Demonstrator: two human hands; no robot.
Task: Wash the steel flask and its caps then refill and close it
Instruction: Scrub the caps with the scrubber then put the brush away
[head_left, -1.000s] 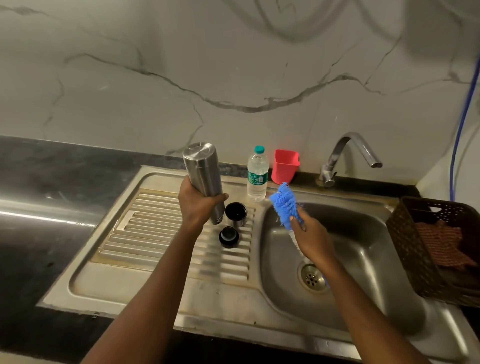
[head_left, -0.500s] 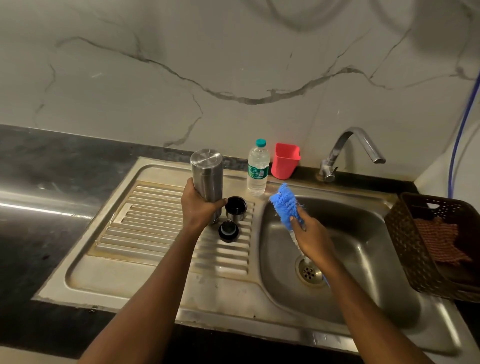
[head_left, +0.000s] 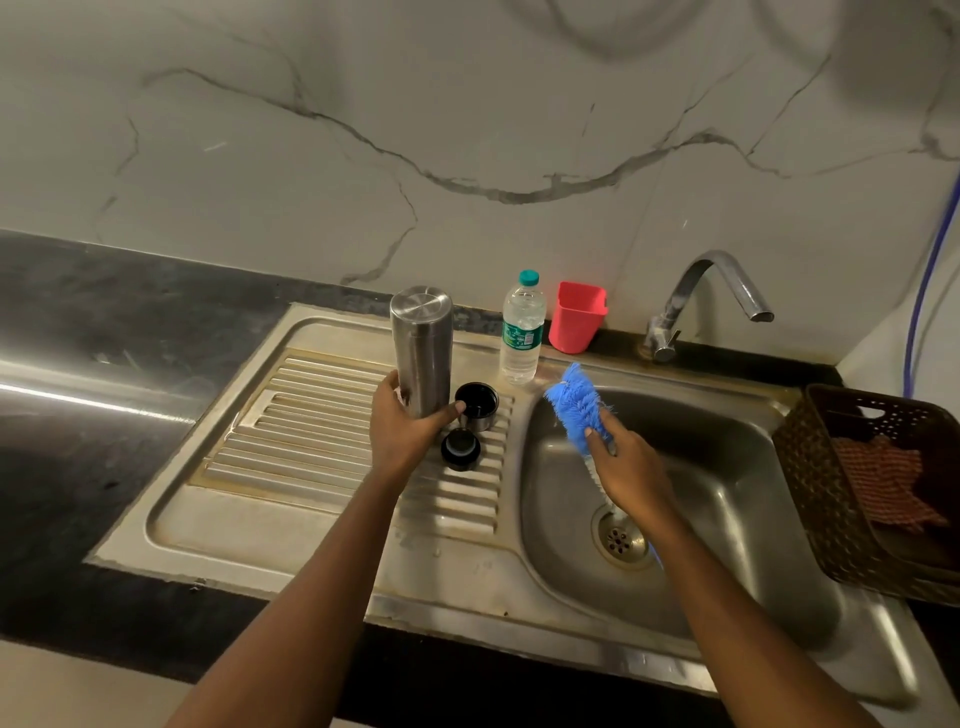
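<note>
My left hand (head_left: 408, 428) grips the lower end of the steel flask (head_left: 422, 348), which stands upside down, base up, on the ribbed drainboard (head_left: 311, 436). Just right of it sit two caps: a steel cup cap (head_left: 478, 405) with its dark hollow facing up, and a smaller black inner cap (head_left: 461, 449) in front of it. My right hand (head_left: 631, 473) holds a blue bottle brush (head_left: 576, 405) by its handle over the sink basin (head_left: 727, 467), bristles pointing up and left. A clear plastic water bottle (head_left: 522, 330) with a teal cap stands behind the caps.
A red plastic cup (head_left: 576, 317) stands by the wall, and the steel tap (head_left: 711, 296) curves over the basin's back right. A brown woven basket (head_left: 878, 493) with a cloth sits at the right. The drain (head_left: 621, 538) lies under my right wrist. Black counter stretches left.
My left hand has lowered the upturned flask from a tilted, raised position down onto the drainboard, now upright. The brush hand has barely moved.
</note>
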